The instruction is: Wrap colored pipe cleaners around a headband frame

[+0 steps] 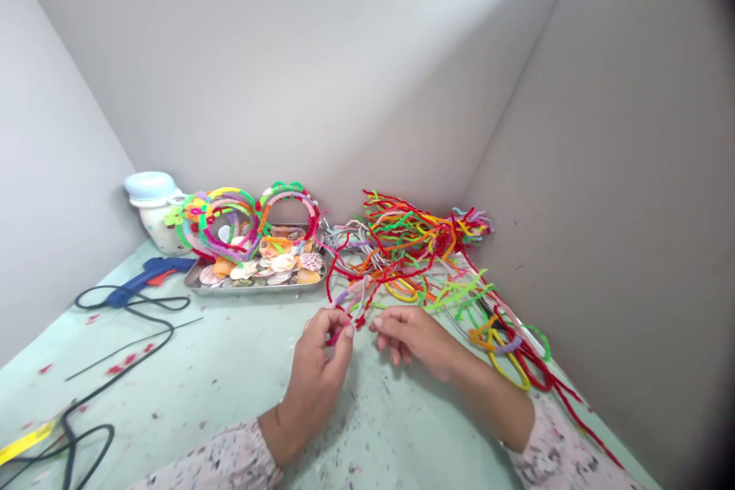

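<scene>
So the left hand [315, 371], around the middle of the frame, has its thumb and fingers pinched together on a small bit of pink fuzzy wire [331, 338]. The right hand [422, 341] sits just right of it with its fingers curled and the thumb near the index finger. Can't tell if there's anything thin between those. A pale strand [361, 297] with a red end pokes up right by the left fingertips, but no clue whether it's part of the same piece.

My read: this is the fiddly bending or twisting stage, a small piece being shaped by hand. The next move calls for a light fingertip pinch from the right hand while the left keeps the piece steady, and loose strands that close could easily snag.

Further out, a big tangle of fuzzy wires [410, 226] fills the area right of center and trails down the right edge of the surface [230, 367]. Left of center there's a metal tray [258, 289] of shells [281, 264], with colorful wrapped hoops [315, 216] standing up there. Past that, at the left, a blue glue gun [123, 292], a black cord [166, 333] and a white jar [161, 226] with a pale blue lid.
</scene>
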Demonstrator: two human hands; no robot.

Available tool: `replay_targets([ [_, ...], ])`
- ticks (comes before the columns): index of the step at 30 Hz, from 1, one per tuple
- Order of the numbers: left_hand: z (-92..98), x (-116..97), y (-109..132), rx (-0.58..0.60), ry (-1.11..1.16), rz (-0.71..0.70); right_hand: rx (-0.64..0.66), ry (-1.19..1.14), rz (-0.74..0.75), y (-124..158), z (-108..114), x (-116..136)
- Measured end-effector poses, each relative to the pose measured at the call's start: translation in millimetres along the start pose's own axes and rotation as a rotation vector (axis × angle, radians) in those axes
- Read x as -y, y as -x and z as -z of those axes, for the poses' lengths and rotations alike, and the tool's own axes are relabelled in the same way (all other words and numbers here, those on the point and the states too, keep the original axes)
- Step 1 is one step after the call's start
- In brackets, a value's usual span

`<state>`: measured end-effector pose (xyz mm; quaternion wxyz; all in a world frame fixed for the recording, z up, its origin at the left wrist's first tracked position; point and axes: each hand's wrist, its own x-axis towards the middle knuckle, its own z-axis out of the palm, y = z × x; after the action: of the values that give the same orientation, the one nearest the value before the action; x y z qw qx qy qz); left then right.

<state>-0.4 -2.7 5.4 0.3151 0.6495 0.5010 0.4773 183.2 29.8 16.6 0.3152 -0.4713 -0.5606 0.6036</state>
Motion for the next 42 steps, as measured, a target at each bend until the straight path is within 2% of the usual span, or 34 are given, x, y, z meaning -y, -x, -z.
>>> replay_targets([
  [1,-0.3,1,0,0.002,-0.001,-0.001,0.028,0.045,0.030,0,3,9],
  [2,-0.7,1,0,0.007,-0.004,-0.003,-0.001,0.099,0.086,-3,6,20],
  [3,-1.2,1,-1,0.017,-0.012,-0.006,-0.069,0.173,0.147,-9,10,30],
  [5,-2.5,2,-1,0.029,-0.034,-0.016,-0.285,0.342,0.294,-30,19,47],
  [7,-3.6,2,0,0.047,-0.062,-0.035,-0.461,0.602,0.461,-59,26,57],
  [8,-4.0,2,0,0.052,-0.075,-0.044,-0.507,0.756,0.527,-74,29,58],
  [9,-4.2,2,1,0.055,-0.086,-0.052,-0.527,0.881,0.563,-88,31,58],
  [10,-4.4,2,1,0.056,-0.096,-0.060,-0.519,0.910,0.570,-101,32,57],
  [14,-4.9,2,0,0.058,-0.130,-0.085,-0.508,0.919,0.600,-128,37,57],
  [17,-6.2,3,-1,0.063,-0.135,-0.088,-0.606,0.850,0.659,-121,47,73],
  [20,-8.0,3,-2,0.087,-0.154,-0.092,-0.725,0.727,0.684,-98,60,92],
  [22,-8.7,3,-2,0.101,-0.169,-0.096,-0.727,0.372,0.676,-80,65,96],
  [25,-8.6,3,-2,0.118,-0.175,-0.107,-0.622,0.007,0.577,-54,63,84],
  [28,-7.9,2,-1,0.120,-0.180,-0.118,-0.576,-0.160,0.436,-34,52,57],
  [30,-7.7,2,-1,0.114,-0.186,-0.119,-0.562,-0.190,0.381,-24,44,39],
  [32,-7.5,1,-1,0.108,-0.188,-0.118,-0.545,-0.175,0.345,-16,39,24],
  [34,-7.6,1,-2,0.106,-0.188,-0.115,-0.510,-0.059,0.306,-10,39,13],
  [38,-8.3,3,-2,0.120,-0.187,-0.114,-0.438,0.617,0.261,-7,54,0],
  [40,-8.6,4,-2,0.126,-0.192,-0.109,-0.462,0.781,0.287,-10,65,-1],
  [42,-8.8,4,-2,0.136,-0.200,-0.095,-0.522,0.830,0.325,-16,74,2],
])
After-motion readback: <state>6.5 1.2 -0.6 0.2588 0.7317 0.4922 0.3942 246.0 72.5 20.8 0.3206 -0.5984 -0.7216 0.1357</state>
